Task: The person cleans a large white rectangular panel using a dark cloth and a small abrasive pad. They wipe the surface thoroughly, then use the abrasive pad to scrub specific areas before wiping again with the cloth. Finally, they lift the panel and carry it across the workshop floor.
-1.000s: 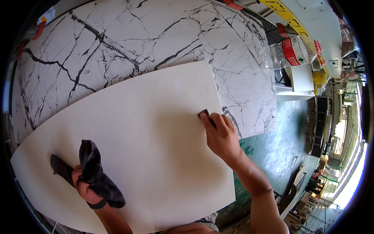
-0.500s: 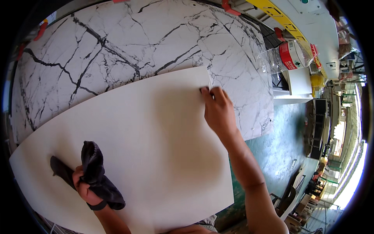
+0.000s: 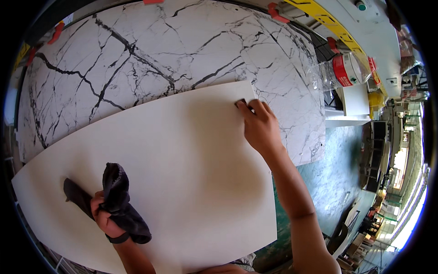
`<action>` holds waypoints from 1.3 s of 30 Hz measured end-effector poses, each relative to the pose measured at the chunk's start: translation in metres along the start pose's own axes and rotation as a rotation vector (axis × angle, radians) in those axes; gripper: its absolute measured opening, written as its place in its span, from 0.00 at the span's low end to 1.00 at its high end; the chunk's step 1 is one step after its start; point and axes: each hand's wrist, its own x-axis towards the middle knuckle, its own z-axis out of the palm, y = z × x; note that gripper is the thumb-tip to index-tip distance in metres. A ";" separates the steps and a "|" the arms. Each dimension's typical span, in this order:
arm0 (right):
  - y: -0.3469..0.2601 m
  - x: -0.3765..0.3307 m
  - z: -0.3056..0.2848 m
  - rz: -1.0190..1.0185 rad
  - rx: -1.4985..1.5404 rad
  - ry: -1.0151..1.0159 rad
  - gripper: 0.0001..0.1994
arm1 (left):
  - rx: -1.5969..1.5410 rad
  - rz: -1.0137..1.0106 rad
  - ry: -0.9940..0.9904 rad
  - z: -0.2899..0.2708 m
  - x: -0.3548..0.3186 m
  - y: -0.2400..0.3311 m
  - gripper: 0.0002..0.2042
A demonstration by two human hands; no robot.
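Observation:
A large plain white board (image 3: 173,160) lies on top of a white marble slab with black veins (image 3: 150,55). My right hand (image 3: 258,125) rests near the board's far right corner, fingers pressing a small dark pad (image 3: 240,103) against the surface. My left hand (image 3: 104,217) sits at the board's near left part and grips a crumpled black cloth (image 3: 119,201), which trails onto the board.
Red clamps (image 3: 273,10) hold the slab's far edge. To the right stand a clear bag with a red-and-white roll (image 3: 344,69), a yellow-marked machine edge (image 3: 328,23) and a white block (image 3: 355,98). A green floor (image 3: 328,178) lies beyond the slab's right edge.
My right hand has slid with the pad away from me toward the board's far right corner. My left hand with the cloth has stayed in place.

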 end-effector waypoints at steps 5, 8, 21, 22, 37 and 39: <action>0.012 0.025 0.003 0.009 -0.087 0.052 0.14 | 0.049 -0.006 0.053 0.014 0.003 0.003 0.14; -0.005 0.011 -0.005 0.024 -0.091 -0.030 0.13 | -0.014 0.008 0.084 0.015 0.002 0.003 0.13; -0.084 0.018 0.019 -0.076 0.050 -0.032 0.13 | -0.090 -0.039 0.087 0.013 0.002 0.003 0.16; -0.090 0.008 0.019 -0.093 0.040 -0.042 0.13 | -0.077 -0.039 0.067 0.008 0.000 0.002 0.16; -0.081 0.030 0.025 -0.016 0.087 -0.066 0.11 | -0.074 -0.001 0.033 0.015 0.003 0.004 0.16; -0.100 0.005 0.015 -0.054 0.088 -0.123 0.11 | -0.109 -0.014 0.054 0.013 0.003 0.002 0.16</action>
